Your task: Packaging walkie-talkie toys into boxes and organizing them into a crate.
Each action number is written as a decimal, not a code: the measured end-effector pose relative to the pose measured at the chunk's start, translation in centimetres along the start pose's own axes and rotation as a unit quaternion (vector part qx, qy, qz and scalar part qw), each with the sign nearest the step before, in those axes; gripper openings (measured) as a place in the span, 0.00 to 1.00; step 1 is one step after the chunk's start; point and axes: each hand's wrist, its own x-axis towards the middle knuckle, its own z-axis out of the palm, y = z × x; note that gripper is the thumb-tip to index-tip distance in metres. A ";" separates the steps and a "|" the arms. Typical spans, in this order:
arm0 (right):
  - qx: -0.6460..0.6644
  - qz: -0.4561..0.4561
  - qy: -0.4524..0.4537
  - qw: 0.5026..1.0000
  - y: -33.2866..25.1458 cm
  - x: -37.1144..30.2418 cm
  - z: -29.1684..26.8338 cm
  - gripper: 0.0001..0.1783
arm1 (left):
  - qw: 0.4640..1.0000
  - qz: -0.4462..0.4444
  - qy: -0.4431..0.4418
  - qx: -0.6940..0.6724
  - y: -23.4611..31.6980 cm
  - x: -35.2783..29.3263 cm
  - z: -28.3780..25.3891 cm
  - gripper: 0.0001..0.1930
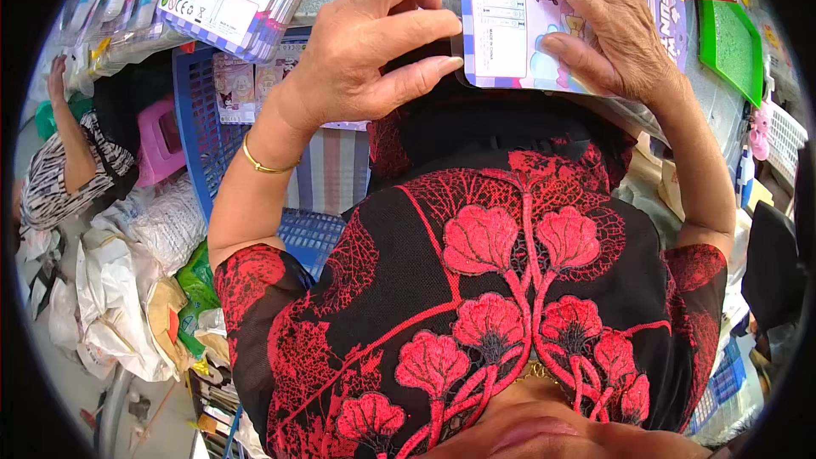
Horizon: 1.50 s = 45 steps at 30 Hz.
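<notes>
Low at my left is a blue basket (194,136), and before me the purple printed package (507,44), my right hand (619,34) spread across its face, my left hand (361,55) curled at its left edge, whether gripping I cannot tell.

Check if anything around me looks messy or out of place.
Yes: left of the blue basket, crumpled white wrapping and a green plastic bag lie in a loose heap, untidy compared with the stacked packages.
</notes>
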 end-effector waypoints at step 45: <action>-0.025 0.033 0.009 0.999 0.7 -1.8 0.3 0.34 | 0.957 -0.190 -0.219 -0.009 -1.7 3.0 1.6 0.13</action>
